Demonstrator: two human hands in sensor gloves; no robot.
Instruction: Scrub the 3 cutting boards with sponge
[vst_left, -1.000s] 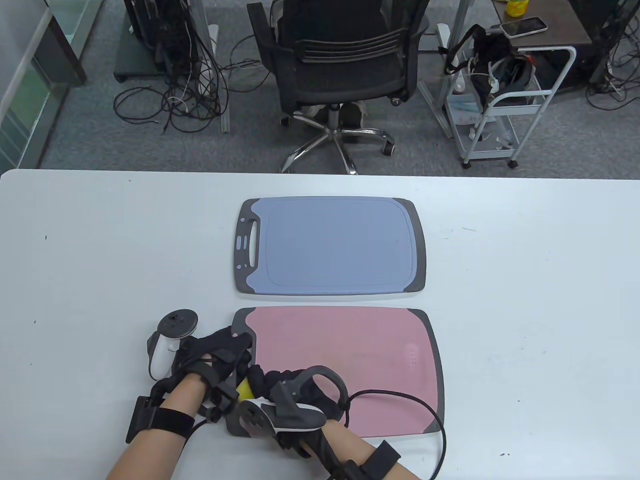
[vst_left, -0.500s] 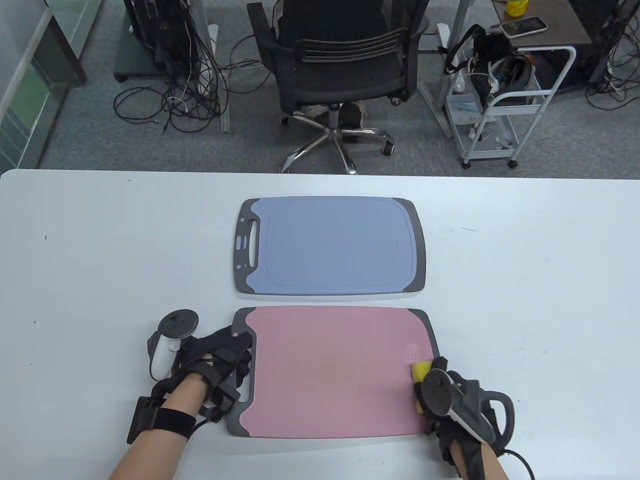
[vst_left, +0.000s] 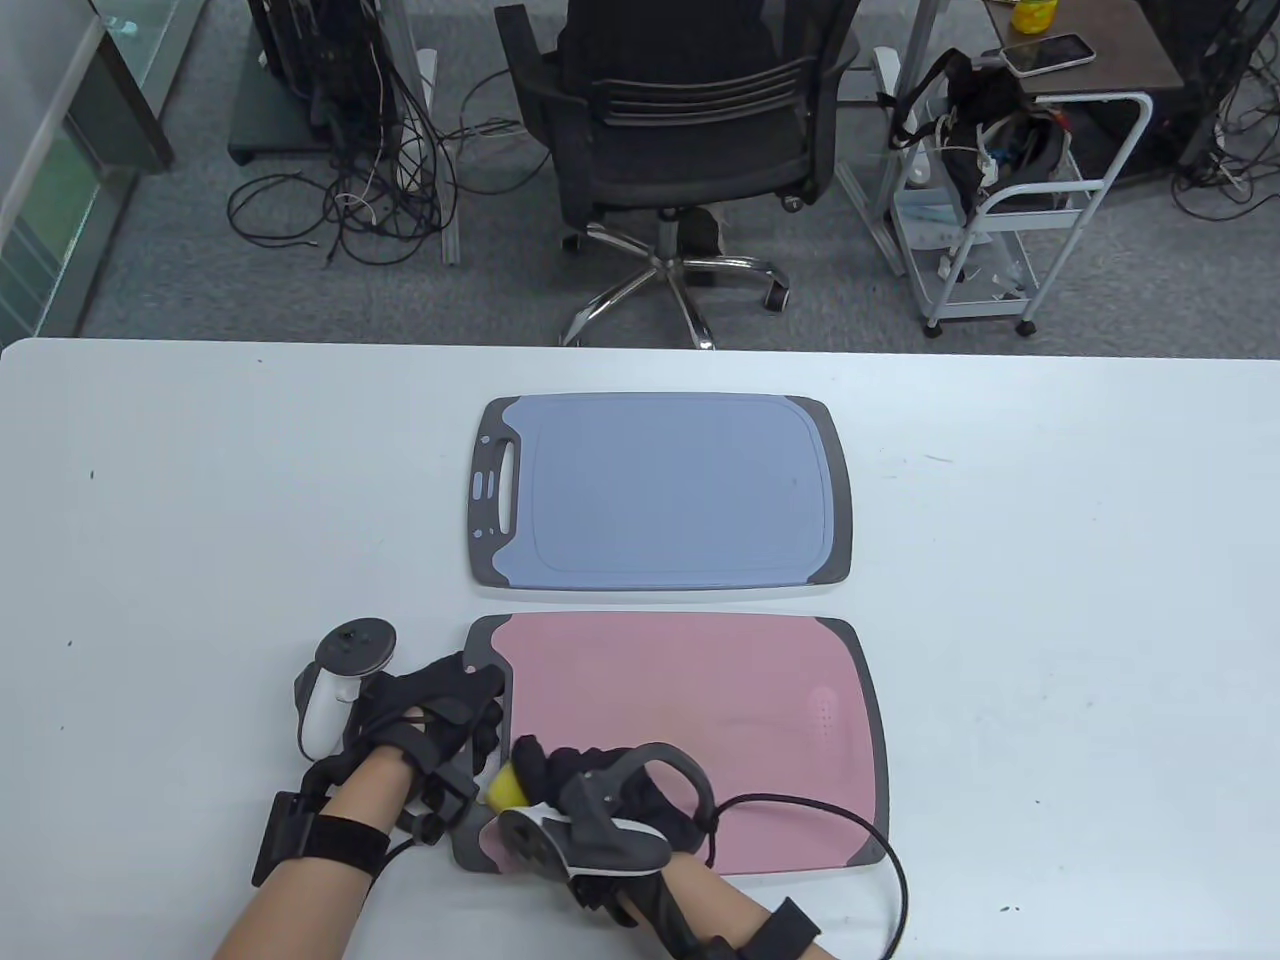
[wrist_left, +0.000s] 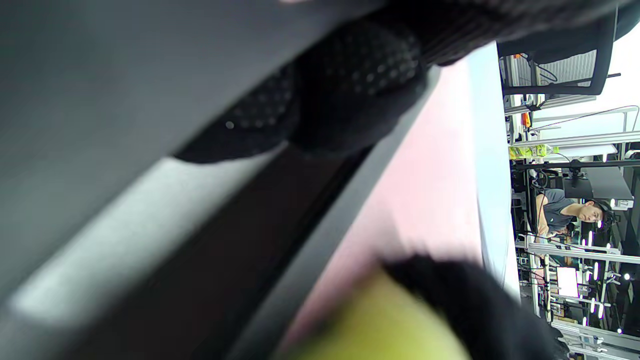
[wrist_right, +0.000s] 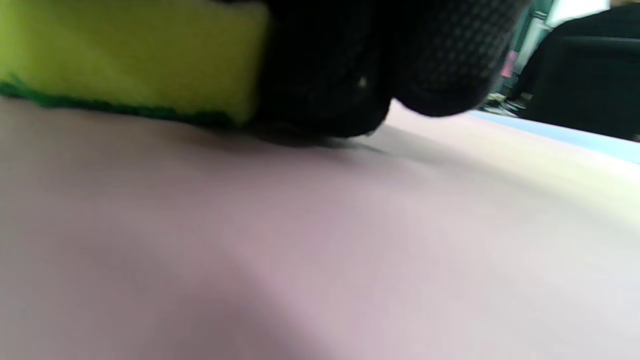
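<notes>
Table view: the pink board (vst_left: 690, 730) is being scrubbed at its near left corner, the sponge (vst_left: 507, 788) being gripped by the right hand (vst_left: 590, 790) with fingers curled over it. The board's handle end is pinned by the left hand (vst_left: 440, 715), fingers hooked into the slot. A blue board (vst_left: 660, 490) lies just beyond on the table (vst_left: 1050, 600); a third isn't seen.

Left wrist view: blurry fingertips (wrist_left: 350, 85) are wrapped on the dark rim.

Right wrist view: the sponge (wrist_right: 130, 55) is pressed flat on pink.

Probably mid-stroke on this board; next a sweep rightward is called for.
</notes>
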